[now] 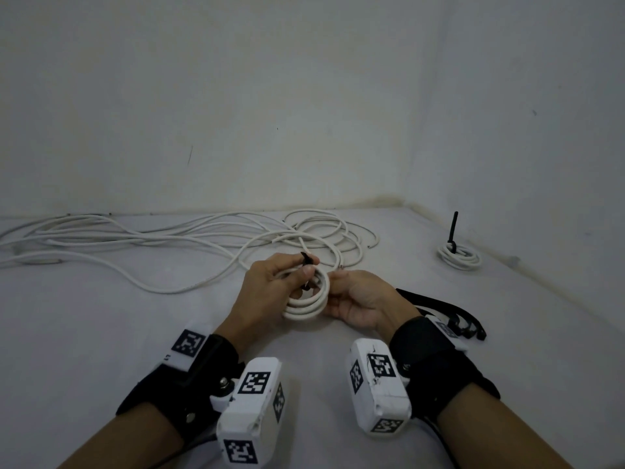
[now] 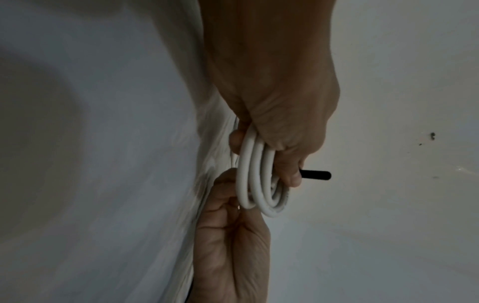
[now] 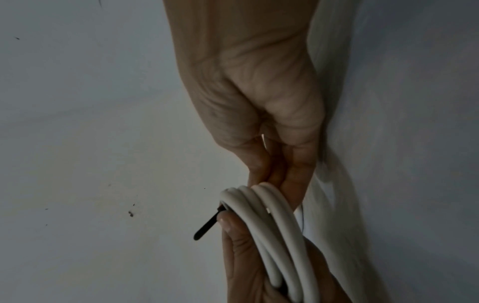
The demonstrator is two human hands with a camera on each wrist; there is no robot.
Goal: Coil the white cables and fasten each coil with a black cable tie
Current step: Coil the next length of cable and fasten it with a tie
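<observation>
Black-and-white square tracking markers (image 1: 254, 383) are borne on the white wrist units nearest the camera; no readable writing is seen. Just beyond, a white cable coil (image 1: 309, 301) is held up between both hands: it is gripped by the left hand (image 1: 270, 292), whose thumb and fingers pinch a black cable tie (image 1: 306, 258), and its other edge is pinched by the right hand (image 1: 360, 299). Spare black ties (image 1: 449, 313) lie beside the right wrist. Farther off, loose white cables (image 1: 169, 238) are spread, and a tied coil (image 1: 459, 256) rests at far right
</observation>
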